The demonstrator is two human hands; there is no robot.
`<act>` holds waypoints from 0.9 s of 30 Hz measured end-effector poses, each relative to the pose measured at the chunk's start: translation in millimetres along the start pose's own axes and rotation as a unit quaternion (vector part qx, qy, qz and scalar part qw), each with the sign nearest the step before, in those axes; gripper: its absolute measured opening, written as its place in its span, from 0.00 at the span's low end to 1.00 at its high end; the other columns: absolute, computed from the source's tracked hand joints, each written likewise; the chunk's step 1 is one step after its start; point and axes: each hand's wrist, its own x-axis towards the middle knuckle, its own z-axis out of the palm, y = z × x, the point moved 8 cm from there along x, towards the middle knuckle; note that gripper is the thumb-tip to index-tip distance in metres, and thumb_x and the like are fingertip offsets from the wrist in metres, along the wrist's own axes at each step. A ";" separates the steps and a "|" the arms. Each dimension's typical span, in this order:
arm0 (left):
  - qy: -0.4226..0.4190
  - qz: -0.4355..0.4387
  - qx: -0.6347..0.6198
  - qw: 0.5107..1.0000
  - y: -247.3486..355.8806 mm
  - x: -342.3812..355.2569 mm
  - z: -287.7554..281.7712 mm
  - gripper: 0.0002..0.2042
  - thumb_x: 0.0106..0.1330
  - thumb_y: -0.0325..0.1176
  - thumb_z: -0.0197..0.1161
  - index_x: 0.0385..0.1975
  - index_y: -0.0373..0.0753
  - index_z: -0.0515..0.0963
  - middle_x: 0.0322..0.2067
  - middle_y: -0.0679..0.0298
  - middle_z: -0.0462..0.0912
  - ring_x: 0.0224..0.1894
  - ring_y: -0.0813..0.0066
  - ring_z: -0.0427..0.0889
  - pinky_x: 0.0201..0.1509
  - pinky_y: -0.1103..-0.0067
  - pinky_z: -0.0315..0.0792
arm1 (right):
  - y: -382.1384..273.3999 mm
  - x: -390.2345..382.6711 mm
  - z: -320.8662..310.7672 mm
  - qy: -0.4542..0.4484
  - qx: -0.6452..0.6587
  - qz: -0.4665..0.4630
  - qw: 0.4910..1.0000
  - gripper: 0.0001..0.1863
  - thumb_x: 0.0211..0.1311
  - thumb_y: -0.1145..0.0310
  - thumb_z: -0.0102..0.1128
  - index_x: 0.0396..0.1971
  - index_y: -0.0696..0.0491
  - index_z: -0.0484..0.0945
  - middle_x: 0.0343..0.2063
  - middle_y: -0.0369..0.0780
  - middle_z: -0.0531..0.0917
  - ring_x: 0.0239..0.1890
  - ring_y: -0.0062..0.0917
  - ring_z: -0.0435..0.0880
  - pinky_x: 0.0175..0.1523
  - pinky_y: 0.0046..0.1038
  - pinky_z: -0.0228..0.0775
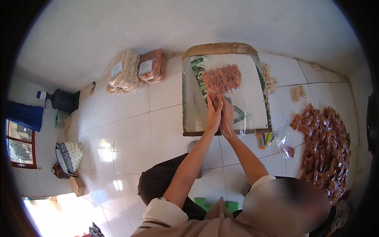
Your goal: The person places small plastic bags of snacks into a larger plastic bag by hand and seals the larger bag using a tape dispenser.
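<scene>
A clear plastic bag (239, 93) lies on a low wood-edged table, its far part filled with reddish-brown snack pieces in small packs (222, 77). Its loose film spreads toward me over the tabletop. My left hand (213, 115) and my right hand (227, 117) are close together at the near side of the filled part. Between their fingers is a reddish-brown snack packet (216, 98), partly covered by the hands. Clear film reaches over my right wrist. The fingertips are partly hidden around the packet.
The low table (195, 123) stands before me. At right on the floor lie a big heap of reddish-brown packets (325, 148), a clear bag (283, 138) and pale snack packs (299, 93). Large filled bags (125, 71) rest by the wall. Colored tools (269, 139) lie beside the table.
</scene>
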 end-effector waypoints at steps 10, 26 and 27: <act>-0.017 0.005 0.023 1.000 1.1 1.4 4.8 0.42 0.60 0.34 0.59 0.64 0.37 0.34 0.66 0.56 0.40 0.66 0.69 0.46 0.66 0.78 0.46 | 44.2 2.6 21.1 -0.150 0.333 0.047 0.930 0.37 0.52 0.80 0.52 0.62 0.57 0.46 0.57 0.51 0.57 0.60 0.44 0.55 0.62 0.38 0.49; 0.120 0.184 0.159 0.963 5.9 28.1 -74.7 0.39 0.51 0.27 0.63 0.61 0.30 0.48 0.59 0.49 0.54 0.58 0.58 0.62 0.60 0.72 0.58 | -32.6 -66.4 -6.9 -0.313 -0.189 -0.242 0.899 0.38 0.51 0.59 0.59 0.57 0.65 0.54 0.60 0.55 0.54 0.63 0.46 0.52 0.64 0.40 0.47; 0.154 0.166 0.230 0.947 6.0 19.2 -66.3 0.38 0.50 0.27 0.63 0.60 0.30 0.49 0.58 0.49 0.55 0.59 0.56 0.61 0.61 0.71 0.56 | -21.6 -81.1 -25.3 -0.359 -0.214 -0.243 0.875 0.36 0.51 0.58 0.59 0.55 0.64 0.59 0.59 0.55 0.56 0.62 0.45 0.55 0.63 0.39 0.49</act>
